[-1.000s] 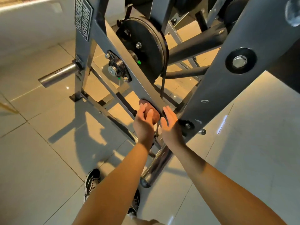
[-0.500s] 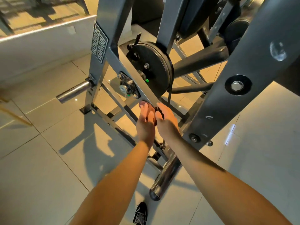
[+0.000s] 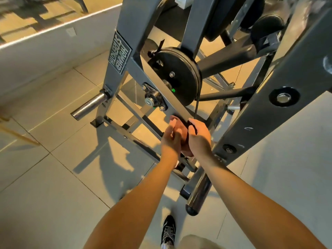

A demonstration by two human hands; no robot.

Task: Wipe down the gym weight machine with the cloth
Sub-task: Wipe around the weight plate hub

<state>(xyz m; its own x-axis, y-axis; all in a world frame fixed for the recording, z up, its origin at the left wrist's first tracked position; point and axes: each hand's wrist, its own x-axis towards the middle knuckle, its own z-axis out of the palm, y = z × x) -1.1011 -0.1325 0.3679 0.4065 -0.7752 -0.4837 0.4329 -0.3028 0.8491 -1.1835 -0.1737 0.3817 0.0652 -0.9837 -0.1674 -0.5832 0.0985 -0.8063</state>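
Observation:
The grey weight machine frame (image 3: 133, 26) fills the upper half of the view, with a diagonal grey bar (image 3: 161, 90) running down to my hands. A reddish-brown cloth (image 3: 182, 124) is bunched between my hands against the lower end of that bar. My left hand (image 3: 169, 139) holds the cloth from the left with its fingers wrapped on it. My right hand (image 3: 199, 135) grips the cloth from the right, fingers curled over its top. Most of the cloth is hidden by my hands.
A black weight plate (image 3: 177, 76) hangs just above my hands, with a thin black cable (image 3: 197, 106) beside it. A chrome peg (image 3: 88, 106) sticks out at left, another chrome bar (image 3: 199, 194) near the floor. My shoe (image 3: 168, 230) stands on the tiled floor (image 3: 45, 186).
My hands have come together around the cloth; the right hand, flat and apart a second ago, now curls over it. The view has tilted upward, showing more of the frame.

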